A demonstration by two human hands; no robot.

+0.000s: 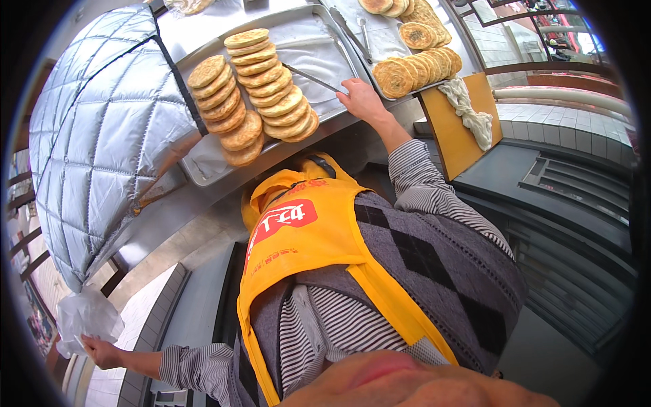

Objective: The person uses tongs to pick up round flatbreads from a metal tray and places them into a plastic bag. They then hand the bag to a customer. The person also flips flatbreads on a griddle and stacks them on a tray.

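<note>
My left hand (101,351) is stretched out to the lower left, its fingers closed on a thin translucent plastic bag (87,318). At the top, my right hand (360,97) is over the front edge of a metal tray (333,66), at the near end of metal tongs (310,78). The tongs' far end lies against a row of round flatbreads (274,86). Another overlapping row of browned flatbreads (224,107) is to its left, on the same paper-lined tray.
A silver quilted cover (117,117) bulges at the left. A second tray at the upper right holds overlapping flatbreads (417,71) and another pair of tongs (350,33). A crumpled white cloth (468,112) lies on a yellow-brown board (452,137).
</note>
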